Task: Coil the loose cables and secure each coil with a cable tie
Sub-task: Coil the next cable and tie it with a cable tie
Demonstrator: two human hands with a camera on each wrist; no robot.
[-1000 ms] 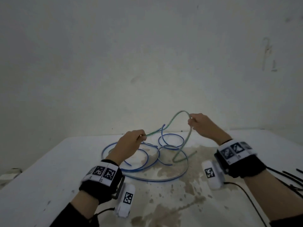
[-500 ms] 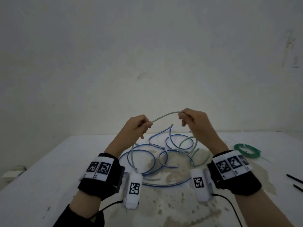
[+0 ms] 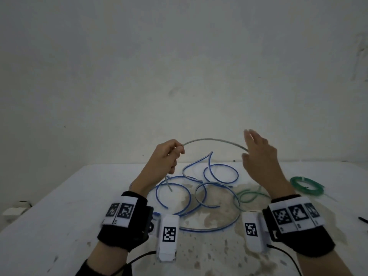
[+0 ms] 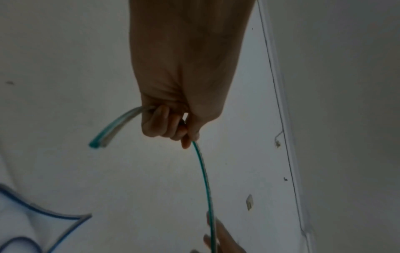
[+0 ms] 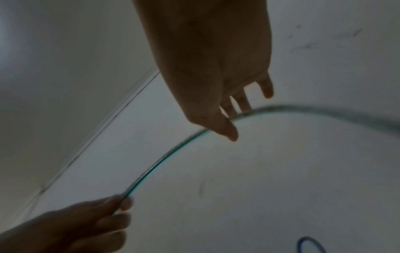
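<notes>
A thin green cable (image 3: 213,140) arcs in the air between my two hands above the table. My left hand (image 3: 178,152) grips it with curled fingers, and a short end (image 3: 169,186) hangs below the fist. In the left wrist view the fist (image 4: 179,133) closes round the green cable (image 4: 204,172). My right hand (image 3: 250,146) has straight, spread fingers. The cable (image 5: 155,166) runs loosely between its thumb and fingertips (image 5: 244,107). The rest of the green cable (image 3: 249,194) lies on the table. A blue cable (image 3: 219,170) lies there in loose loops.
The white table (image 3: 59,206) is stained near the middle and front. A tied green coil (image 3: 306,186) lies at the right. Thin black strips (image 3: 362,219) lie at the far right edge. A bare wall stands close behind the table.
My hands have moved apart and the cable arc between them has widened. The right hand went from pinching the cable to straight, spread fingers. The left hand kept its grip.
</notes>
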